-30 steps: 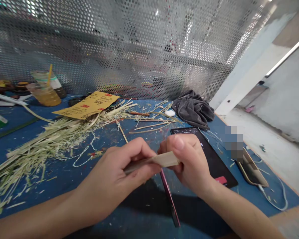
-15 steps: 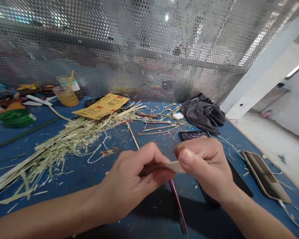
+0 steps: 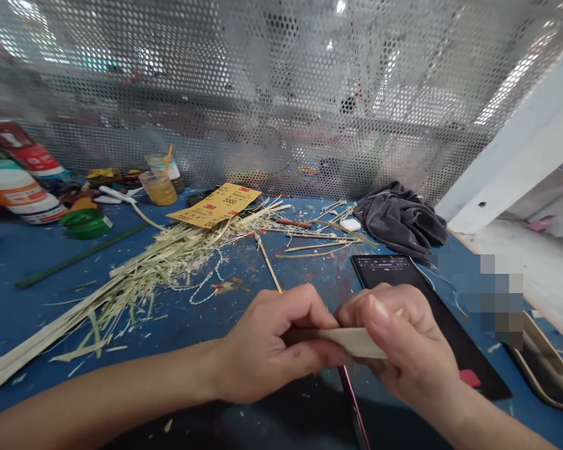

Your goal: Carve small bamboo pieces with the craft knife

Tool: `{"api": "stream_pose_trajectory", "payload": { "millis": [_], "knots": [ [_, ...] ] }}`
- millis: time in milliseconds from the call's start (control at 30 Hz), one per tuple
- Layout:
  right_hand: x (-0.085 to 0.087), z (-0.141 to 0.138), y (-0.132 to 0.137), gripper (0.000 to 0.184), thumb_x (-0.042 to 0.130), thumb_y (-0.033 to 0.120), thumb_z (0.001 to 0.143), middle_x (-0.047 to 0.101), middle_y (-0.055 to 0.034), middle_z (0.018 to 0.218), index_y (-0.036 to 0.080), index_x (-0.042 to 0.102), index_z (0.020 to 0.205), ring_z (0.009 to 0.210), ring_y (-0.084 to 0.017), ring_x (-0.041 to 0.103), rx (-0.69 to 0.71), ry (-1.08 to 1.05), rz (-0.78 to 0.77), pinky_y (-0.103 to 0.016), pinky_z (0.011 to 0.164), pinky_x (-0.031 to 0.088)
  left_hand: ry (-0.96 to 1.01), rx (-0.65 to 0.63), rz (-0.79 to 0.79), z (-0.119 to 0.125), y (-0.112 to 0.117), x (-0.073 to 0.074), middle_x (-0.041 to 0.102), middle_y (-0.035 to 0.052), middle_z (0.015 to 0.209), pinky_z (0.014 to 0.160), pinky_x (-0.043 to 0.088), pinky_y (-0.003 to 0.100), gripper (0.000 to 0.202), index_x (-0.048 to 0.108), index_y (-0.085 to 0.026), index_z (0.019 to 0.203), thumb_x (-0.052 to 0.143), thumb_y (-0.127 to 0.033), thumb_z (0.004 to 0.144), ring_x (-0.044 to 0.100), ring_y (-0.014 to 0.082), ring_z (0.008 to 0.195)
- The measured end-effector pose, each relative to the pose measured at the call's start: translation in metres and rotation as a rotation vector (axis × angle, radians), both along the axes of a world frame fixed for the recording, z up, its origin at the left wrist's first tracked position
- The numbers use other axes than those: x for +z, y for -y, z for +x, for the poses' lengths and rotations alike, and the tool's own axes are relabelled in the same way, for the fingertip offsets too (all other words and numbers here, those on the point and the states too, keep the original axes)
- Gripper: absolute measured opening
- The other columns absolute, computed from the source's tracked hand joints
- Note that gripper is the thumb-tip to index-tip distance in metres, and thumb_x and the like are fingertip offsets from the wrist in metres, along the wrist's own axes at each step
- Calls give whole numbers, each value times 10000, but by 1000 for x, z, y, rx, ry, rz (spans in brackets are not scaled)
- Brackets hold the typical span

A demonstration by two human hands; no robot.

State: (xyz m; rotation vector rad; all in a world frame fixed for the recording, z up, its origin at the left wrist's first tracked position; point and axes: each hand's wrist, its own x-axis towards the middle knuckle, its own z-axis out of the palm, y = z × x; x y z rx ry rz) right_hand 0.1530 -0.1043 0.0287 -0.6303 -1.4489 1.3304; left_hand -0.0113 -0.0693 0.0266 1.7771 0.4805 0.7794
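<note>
Both of my hands are closed on one pale, flat strip (image 3: 356, 340), which looks like wood or bamboo. My left hand (image 3: 276, 344) pinches its left part between thumb and bent fingers. With the thumb on top, my right hand (image 3: 410, 337) grips the right end. The strip's ends are hidden in my hands, which nearly touch each other. Under them a thin, shiny purple-pink rod (image 3: 354, 406) points toward me. Just beyond my left hand a thin pale stick (image 3: 268, 265) lies on the blue table.
Pale fibre strips and shavings (image 3: 154, 256) lie at left under yellow sandpaper (image 3: 220, 206). A dark tablet (image 3: 445, 325), a phone (image 3: 544, 362) and a grey cloth (image 3: 398, 215) are at right. Cups (image 3: 159, 187), a green lid (image 3: 84, 222) and a white tub (image 3: 21, 194) stand back left.
The view has swung left, so everything sits farther right. My hands have drawn closer together, still on the strip, and its broad face shows more between them.
</note>
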Motion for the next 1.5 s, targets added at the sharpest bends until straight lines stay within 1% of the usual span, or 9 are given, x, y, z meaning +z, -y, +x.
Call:
{"api": "stream_pose_trajectory", "payload": {
  "millis": [167, 400, 500, 800, 967, 1067, 1167, 1333, 1500],
  "knots": [
    [-6, -4, -8, 543, 468, 435, 944, 230, 56, 482, 173, 292, 501, 443, -55, 199, -60, 0, 61, -223, 411, 148, 28, -25, -26, -2, -12, -7, 487, -63, 547, 410, 286, 155, 276, 441, -184, 693, 634, -338, 817, 396, 51, 443],
    [6, 5, -29, 626, 666, 495, 788, 213, 70, 456, 171, 258, 440, 448, -43, 171, -331, 284, 307, -233, 408, 117, -246, 95, -19, -5, -18, 14, 528, -68, 594, 476, 341, 154, 223, 510, -185, 725, 578, -354, 854, 454, 60, 527],
    [10, 7, -28, 621, 657, 427, 814, 204, 72, 448, 168, 243, 431, 443, -39, 169, -328, 356, 360, -238, 412, 114, -285, 97, 3, -8, -17, 15, 538, -70, 585, 476, 353, 156, 205, 515, -193, 726, 559, -342, 860, 468, 65, 523],
    [13, 1, -13, 556, 520, 416, 926, 241, 68, 460, 180, 307, 469, 422, -41, 179, 18, -21, -2, -223, 381, 148, -211, 57, -5, -6, -12, 15, 549, -74, 553, 432, 371, 127, 212, 492, -194, 711, 611, -320, 833, 471, 53, 473],
    [-1, -9, -4, 538, 534, 433, 912, 271, 67, 456, 184, 344, 475, 415, -45, 207, -5, -133, -65, -231, 388, 167, -81, -19, 221, -11, -19, -4, 530, -83, 538, 398, 325, 139, 157, 514, -209, 742, 605, -273, 853, 443, 52, 434],
    [-6, -12, -2, 533, 554, 392, 898, 256, 62, 466, 182, 321, 468, 425, -47, 227, -44, -73, 135, -229, 402, 163, -70, -64, 362, -14, -21, -5, 569, -57, 586, 437, 350, 163, 182, 532, -208, 724, 612, -306, 855, 483, 66, 469],
    [-7, -10, -9, 550, 560, 402, 886, 240, 62, 475, 181, 304, 452, 439, -51, 215, -117, -28, 236, -230, 417, 171, -214, -27, 307, -13, -20, 6, 492, -64, 552, 429, 322, 178, 242, 491, -207, 701, 561, -362, 873, 417, 75, 465],
    [-9, -2, -29, 645, 325, 723, 860, 357, 52, 456, 191, 439, 514, 429, -74, 304, -33, 2, -51, -232, 431, 247, -458, 103, 263, -12, -25, 21, 428, -59, 605, 464, 253, 198, 258, 506, -184, 751, 469, -387, 905, 362, 84, 529],
    [-15, 3, -45, 641, 265, 698, 882, 317, 64, 426, 199, 417, 509, 395, -75, 263, -124, -43, -186, -239, 417, 191, -466, 148, 293, -10, -35, 23, 485, -39, 693, 584, 329, 223, 317, 571, -188, 816, 387, -403, 958, 441, 107, 633]
  ]
}}
